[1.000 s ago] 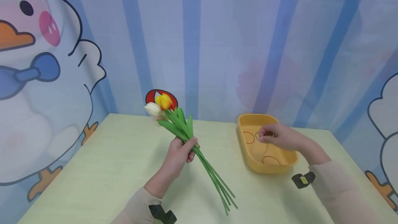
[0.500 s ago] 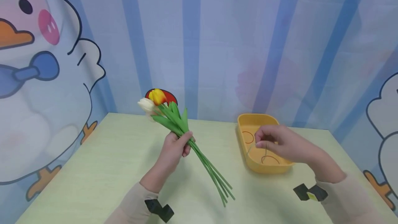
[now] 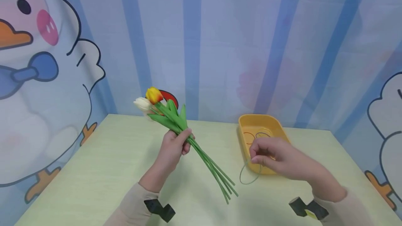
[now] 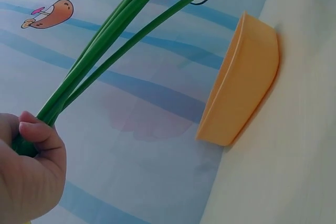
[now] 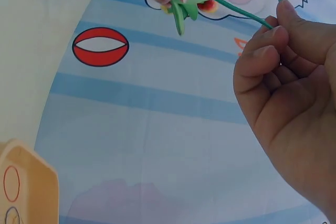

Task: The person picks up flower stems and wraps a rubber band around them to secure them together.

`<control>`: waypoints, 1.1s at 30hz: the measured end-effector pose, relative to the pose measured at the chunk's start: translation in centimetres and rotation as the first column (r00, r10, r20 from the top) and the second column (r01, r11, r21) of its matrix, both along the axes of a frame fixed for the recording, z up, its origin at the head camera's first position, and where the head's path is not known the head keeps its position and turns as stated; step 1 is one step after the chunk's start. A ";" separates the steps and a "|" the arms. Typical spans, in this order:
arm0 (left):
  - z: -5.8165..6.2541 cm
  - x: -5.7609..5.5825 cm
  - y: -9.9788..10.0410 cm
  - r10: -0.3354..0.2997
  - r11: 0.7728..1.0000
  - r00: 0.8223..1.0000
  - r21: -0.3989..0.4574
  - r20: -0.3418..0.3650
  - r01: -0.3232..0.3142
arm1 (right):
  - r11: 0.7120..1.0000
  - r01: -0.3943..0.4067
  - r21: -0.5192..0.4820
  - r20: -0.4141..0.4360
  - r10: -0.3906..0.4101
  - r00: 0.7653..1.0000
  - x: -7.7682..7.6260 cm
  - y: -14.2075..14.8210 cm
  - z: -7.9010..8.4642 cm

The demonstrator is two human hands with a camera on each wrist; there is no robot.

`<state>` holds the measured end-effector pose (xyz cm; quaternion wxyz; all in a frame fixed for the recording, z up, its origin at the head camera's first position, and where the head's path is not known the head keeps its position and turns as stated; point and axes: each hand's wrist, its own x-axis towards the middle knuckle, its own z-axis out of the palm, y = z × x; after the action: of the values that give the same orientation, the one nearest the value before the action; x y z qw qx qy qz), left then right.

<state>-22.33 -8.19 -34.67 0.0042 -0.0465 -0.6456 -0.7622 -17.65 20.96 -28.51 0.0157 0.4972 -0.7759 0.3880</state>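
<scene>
In the head view my left hand [image 3: 171, 149] grips a bunch of tulips by their green stems [image 3: 210, 161]. A white tulip head [image 3: 142, 104] and a yellow-red tulip head [image 3: 154, 95] point up and left, while the cut ends slant down to the right. My right hand [image 3: 282, 158] pinches a green rubber band [image 3: 249, 183] between thumb and fingers; its loop hangs below them, apart from the stems. The right wrist view shows the same rubber band [image 5: 228, 4] stretching up from the fingertips. Left fingers [image 4: 42, 137] curl round the stems in the left wrist view.
A yellow tray [image 3: 262, 117] stands at the back right, partly behind my right hand. Inside lie several loose bands, including a red band [image 3: 249, 133] and a dark blue band [image 3: 262, 133]. A printed blue curtain [image 3: 216, 44] borders the pale table [image 3: 94, 170].
My right hand has drawn the green rubber band out of the tray, toward me and slightly left. The left hand has shifted a little up and left with the tulips.
</scene>
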 end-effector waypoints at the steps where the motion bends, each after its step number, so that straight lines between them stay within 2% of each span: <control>1: 0.1 0.0 0.0 0.002 1.000 1.000 0.001 -0.001 -0.002 | 1.000 -0.003 -0.003 -0.003 0.003 1.000 0.1 -0.1 -0.1; 12: 0.6 0.3 0.2 -0.008 0.999 1.000 0.046 0.000 0.008 | 0.999 -0.046 -0.024 -0.049 0.044 0.998 0.5 -1.2 -1.1; 18: 0.7 0.7 0.6 -0.036 0.996 0.999 0.079 0.008 0.035 | 0.999 -0.043 -0.024 -0.033 0.043 0.999 0.3 -1.6 -1.5; 23: 0.6 1.2 1.2 -0.082 0.993 0.997 0.081 0.016 0.080 | 0.999 -0.034 -0.014 0.005 0.034 0.999 0.2 -1.9 -1.4; 27: 0.6 1.8 1.8 -0.124 0.991 0.992 0.057 0.021 0.122 | 0.999 -0.042 -0.009 0.003 0.042 0.999 0.1 -2.4 -1.3; 33: 0.6 2.9 2.9 -0.211 0.977 0.977 0.010 0.000 0.211 | 0.998 -0.065 -0.012 0.028 0.065 0.998 -0.3 -3.2 -1.3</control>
<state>-19.45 -5.33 -34.11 -0.0767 -0.1144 -0.6333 -0.7615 -17.91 17.79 -29.86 -0.0051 0.5165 -0.7574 0.3994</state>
